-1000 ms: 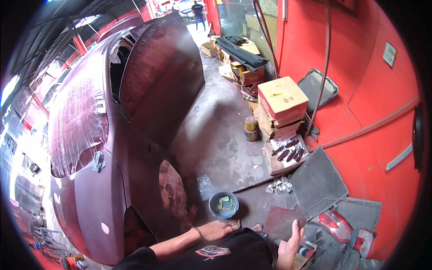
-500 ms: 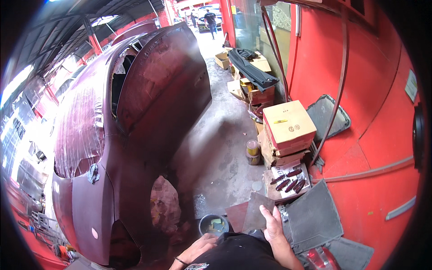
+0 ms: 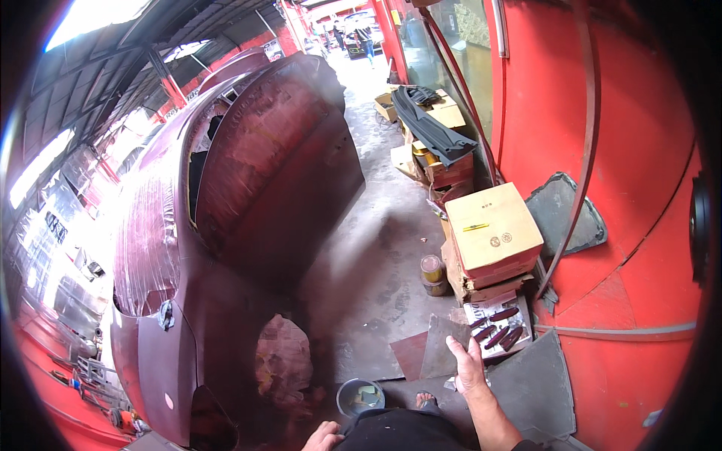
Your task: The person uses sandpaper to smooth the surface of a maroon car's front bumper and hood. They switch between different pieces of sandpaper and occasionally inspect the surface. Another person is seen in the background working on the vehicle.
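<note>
My right hand (image 3: 471,368) holds a thin grey sheet, like sandpaper (image 3: 442,347), between thumb and fingers. A dark red piece (image 3: 410,355) shows beside the sheet's left edge; I cannot tell whether the two are joined. Low at the lower edge, my left hand (image 3: 323,436) has its fingers curled, and their inner side is hidden. Nearest to it is a round bucket (image 3: 342,398) with pale and greenish pieces in it. On my left stands a car body (image 3: 158,368) in dull maroon, its door (image 3: 301,165) swung wide and plastic film (image 3: 147,255) over its windscreen.
Right of the aisle stand a cardboard box (image 3: 492,225) with a yellow cutter on top, stacked cans (image 3: 432,274), and several maroon door handles (image 3: 496,331) on a white sheet. A grey panel (image 3: 530,391) lies by my right forearm. People (image 3: 365,41) are far off.
The view has shifted, and my foot now shows beside the bucket. My left hand has dropped toward the lower edge. My right hand still keeps hold of the grey sheet.
</note>
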